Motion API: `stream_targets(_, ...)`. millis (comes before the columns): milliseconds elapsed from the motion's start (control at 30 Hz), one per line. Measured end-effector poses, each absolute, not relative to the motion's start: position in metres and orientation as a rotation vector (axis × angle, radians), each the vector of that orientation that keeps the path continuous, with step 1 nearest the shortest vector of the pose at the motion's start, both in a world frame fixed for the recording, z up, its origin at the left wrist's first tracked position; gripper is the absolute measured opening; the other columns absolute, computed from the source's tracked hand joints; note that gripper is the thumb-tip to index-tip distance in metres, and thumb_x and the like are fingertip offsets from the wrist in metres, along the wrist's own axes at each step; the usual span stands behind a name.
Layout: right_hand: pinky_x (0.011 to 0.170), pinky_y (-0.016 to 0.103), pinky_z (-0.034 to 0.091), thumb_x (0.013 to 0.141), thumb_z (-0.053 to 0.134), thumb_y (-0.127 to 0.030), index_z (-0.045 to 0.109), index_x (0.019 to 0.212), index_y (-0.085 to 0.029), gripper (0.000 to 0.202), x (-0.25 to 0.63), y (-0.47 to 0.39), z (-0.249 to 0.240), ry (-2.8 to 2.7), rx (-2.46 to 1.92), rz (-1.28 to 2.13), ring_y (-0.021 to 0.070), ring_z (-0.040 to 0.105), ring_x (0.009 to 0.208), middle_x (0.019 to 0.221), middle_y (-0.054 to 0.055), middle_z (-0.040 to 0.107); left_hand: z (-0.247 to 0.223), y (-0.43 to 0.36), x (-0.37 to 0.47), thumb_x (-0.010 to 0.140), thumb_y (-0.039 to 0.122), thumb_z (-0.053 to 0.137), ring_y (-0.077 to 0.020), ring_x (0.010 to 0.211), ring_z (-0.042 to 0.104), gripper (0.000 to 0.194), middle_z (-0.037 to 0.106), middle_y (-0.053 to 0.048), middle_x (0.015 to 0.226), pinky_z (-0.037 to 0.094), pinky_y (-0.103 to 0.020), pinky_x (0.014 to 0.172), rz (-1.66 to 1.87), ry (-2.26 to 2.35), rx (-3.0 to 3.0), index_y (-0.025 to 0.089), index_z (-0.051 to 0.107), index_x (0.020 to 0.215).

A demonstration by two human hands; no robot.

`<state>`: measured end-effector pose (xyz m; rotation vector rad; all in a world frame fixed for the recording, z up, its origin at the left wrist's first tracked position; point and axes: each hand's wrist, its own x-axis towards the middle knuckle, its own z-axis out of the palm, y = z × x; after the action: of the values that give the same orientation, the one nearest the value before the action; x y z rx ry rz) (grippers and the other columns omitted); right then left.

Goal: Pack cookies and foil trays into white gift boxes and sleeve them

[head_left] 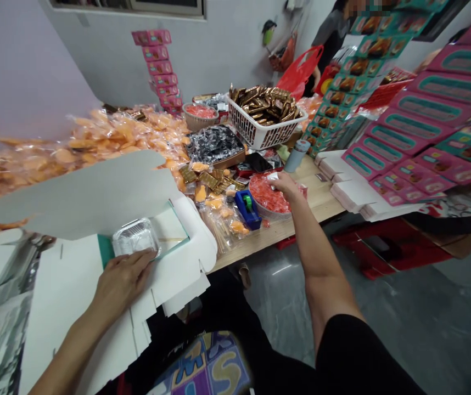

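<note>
1. Resting the left fingers point(148, 257), slightly bent and close together, on the near rim of one foil tray point(134, 235), inside one open white box point(194, 230); cannot tell whether gripping it.
2. Pinching one small pale packet point(273, 176) with the right fingers point(280, 183), closed on it, just over one basin point(272, 213) of red packets point(265, 195), too many to count.
3. Standing between left and right fingers, nearer the right: one blue tape dispenser point(248, 211), on the table point(318, 195).
4. Rising just beyond the left fingers: one box lid point(91, 192), hiding part of an uncountable heap of orange packets point(128, 130).
5. Standing just beyond the right fingers: one grey bottle point(296, 157); behind that, one white basket point(256, 131) piled with gold-brown packets point(270, 101).
6. Stacked well to the right of the right fingers: many pink boxes point(414, 131), partly hidden, so not countable.
</note>
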<state>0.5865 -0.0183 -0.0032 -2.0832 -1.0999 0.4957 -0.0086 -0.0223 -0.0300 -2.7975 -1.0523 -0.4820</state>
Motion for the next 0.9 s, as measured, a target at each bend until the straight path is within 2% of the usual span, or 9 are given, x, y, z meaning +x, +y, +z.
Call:
stream_targets(167, 0.066, 0.027, 0.054, 0.068, 0.077, -0.026, 0.049, 0.077, -0.025, 0.03, 0.601, -0.025, -0.002, -0.922, -1.8, 0.608, 0.0136, 0.056, 0.065, 0.068, -0.006, 0.053, -0.028, -0.022, -0.012, 0.119, 0.041, 0.037, -0.0289, 0.101, 0.086, 0.053, 0.089, -0.009, 0.122, 0.063, -0.044, 0.093, -0.529, -0.93, -2.867, 0.026, 0.086, 0.132)
stream_targets(300, 0.072, 0.036, 0.066, 0.067, 0.085, -0.024, 0.052, 0.079, -0.025, 0.036, 0.597, -0.016, 0.007, -0.924, -1.693, 0.697, 0.0173, 0.063, 0.065, 0.068, -0.003, 0.059, -0.026, -0.026, -0.009, 0.12, 0.035, 0.041, -0.0261, 0.1, 0.086, 0.047, 0.089, -0.008, 0.122, 0.061, -0.04, 0.09, -0.601, -0.843, -2.839, 0.025, 0.085, 0.131)
stream_targets(433, 0.084, 0.038, 0.069, 0.074, 0.083, -0.023, 0.057, 0.087, -0.024, 0.028, 0.579, 0.035, 0.021, -1.011, -1.685, 0.633, 0.0202, 0.073, 0.081, 0.081, 0.002, 0.071, -0.028, -0.032, -0.004, 0.118, 0.026, 0.042, -0.0246, 0.098, 0.085, 0.043, 0.088, -0.008, 0.124, 0.059, -0.04, 0.09, -0.662, -0.817, -2.748, 0.022, 0.084, 0.129)
stream_targets(600, 0.091, 0.036, 0.064, 0.088, 0.073, -0.022, 0.073, 0.099, -0.018, 0.012, 0.539, 0.153, 0.053, -1.233, -1.866, 0.409, 0.0242, 0.076, 0.097, 0.096, 0.006, 0.078, -0.024, -0.038, 0.0, 0.108, 0.011, 0.05, -0.0231, 0.103, 0.084, 0.039, 0.088, -0.008, 0.124, 0.058, -0.039, 0.093, -0.705, -0.768, -2.702, 0.019, 0.081, 0.13)
stream_targets(700, 0.103, 0.039, 0.06, 0.093, 0.073, -0.018, 0.079, 0.1, -0.014, 0.01, 0.51, 0.218, 0.073, -1.478, -2.006, 0.274, 0.0297, 0.075, 0.115, 0.109, 0.012, 0.081, -0.025, -0.043, 0.003, 0.104, 0.006, 0.051, -0.0217, 0.104, 0.083, 0.041, 0.087, -0.006, 0.124, 0.057, -0.039, 0.096, -0.748, -0.786, -2.671, 0.02, 0.079, 0.13)
stream_targets(767, 0.112, 0.044, 0.058, 0.099, 0.078, -0.023, 0.08, 0.11, -0.013, 0.015, 0.492, 0.248, 0.077, -1.653, -2.088, 0.195, 0.0307, 0.072, 0.127, 0.128, 0.014, 0.08, -0.029, -0.045, 0.004, 0.101, 0.003, 0.049, -0.0216, 0.105, 0.082, 0.045, 0.087, -0.005, 0.124, 0.056, -0.039, 0.098, -0.775, -0.824, -2.648, 0.021, 0.078, 0.131)
stream_targets(833, 0.118, 0.054, 0.056, 0.104, 0.08, -0.034, 0.079, 0.126, -0.016, 0.029, 0.479, 0.267, 0.073, -1.787, -2.181, 0.118, 0.0319, 0.068, 0.137, 0.146, 0.014, 0.073, -0.033, -0.046, 0.005, 0.098, 0.003, 0.048, -0.0222, 0.108, 0.081, 0.05, 0.086, -0.004, 0.126, 0.056, -0.039, 0.101, -0.791, -0.849, -2.642, 0.023, 0.078, 0.133)
stream_targets(900, 0.122, 0.061, 0.054, 0.106, 0.08, -0.04, 0.075, 0.137, -0.017, 0.038, 0.475, 0.276, 0.065, -1.879, -2.272, 0.051, 0.0343, 0.064, 0.145, 0.155, 0.014, 0.069, -0.035, -0.047, 0.004, 0.096, 0.003, 0.048, -0.0223, 0.112, 0.081, 0.053, 0.086, -0.004, 0.129, 0.056, -0.039, 0.103, -0.79, -0.86, -2.652, 0.023, 0.077, 0.136)
